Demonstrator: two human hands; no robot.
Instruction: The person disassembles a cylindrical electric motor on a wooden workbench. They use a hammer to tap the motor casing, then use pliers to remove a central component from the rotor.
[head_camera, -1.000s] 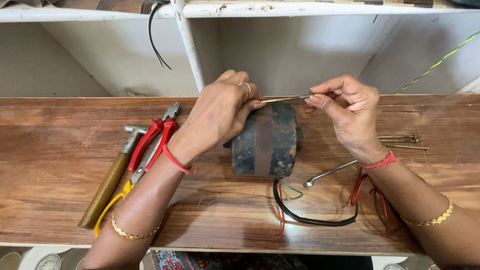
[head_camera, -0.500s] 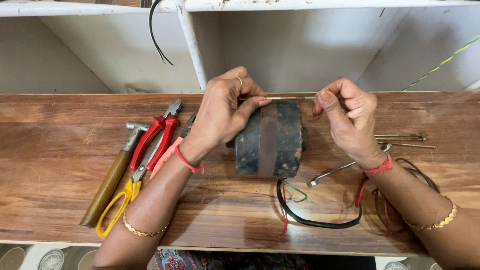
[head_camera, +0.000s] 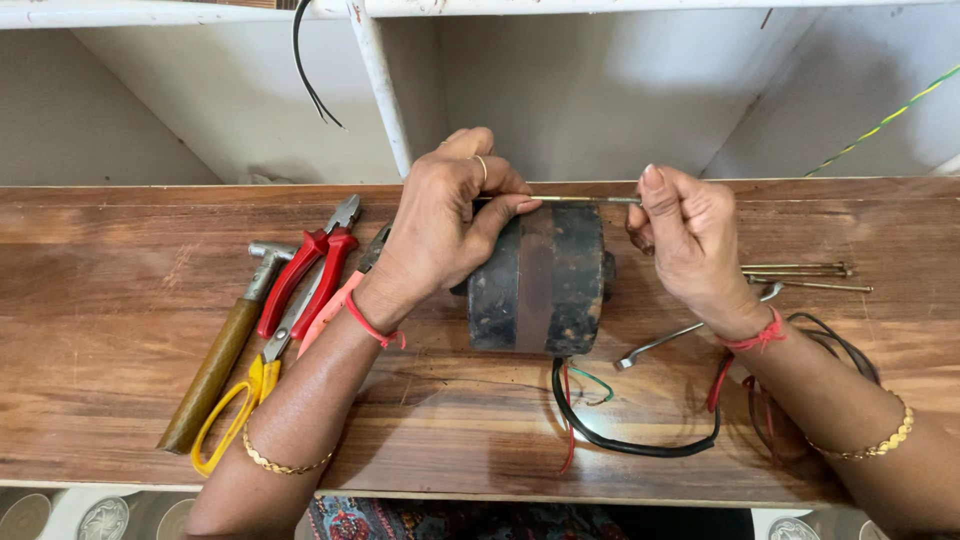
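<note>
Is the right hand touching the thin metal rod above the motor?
Touching. In the head view, the right hand pinches the thin rod between its fingers.

Bare forearms, no sleeves. The left hand (head_camera: 440, 225) wears a thin gold ring (head_camera: 482, 168) on one finger, a red thread (head_camera: 372, 328) tied round the wrist, and at seven o'clock from it a gold chain bracelet (head_camera: 275, 464). The right hand (head_camera: 690, 245) shows a knotted red thread (head_camera: 755, 338) at the wrist and a beaded gold bracelet (head_camera: 885, 440) up the forearm.
</note>
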